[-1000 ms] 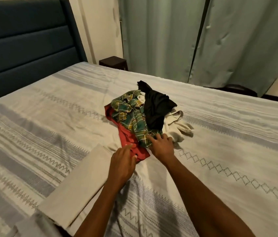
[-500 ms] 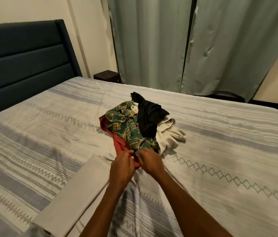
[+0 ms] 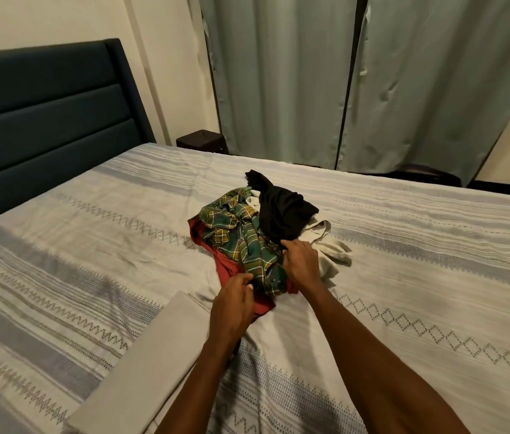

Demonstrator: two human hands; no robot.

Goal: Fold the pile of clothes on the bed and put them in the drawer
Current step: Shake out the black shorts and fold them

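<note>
A small pile of clothes lies in the middle of the bed. A green plaid shirt sits on top of a red garment, with a black garment draped over the pile's far side and a cream garment at its right. My left hand pinches the near edge of the plaid shirt over the red garment. My right hand grips cloth where the plaid shirt meets the black garment. No drawer is in view.
A folded beige cloth lies flat on the bed at my left forearm. A dark blue headboard stands at the left. A dark bedside table and pale green curtains are beyond the far edge.
My right hand has moved farther up the pile to the black garment's edge. My left hand stays at the pile's near edge. The camera has tilted up, showing more wall and curtain.
</note>
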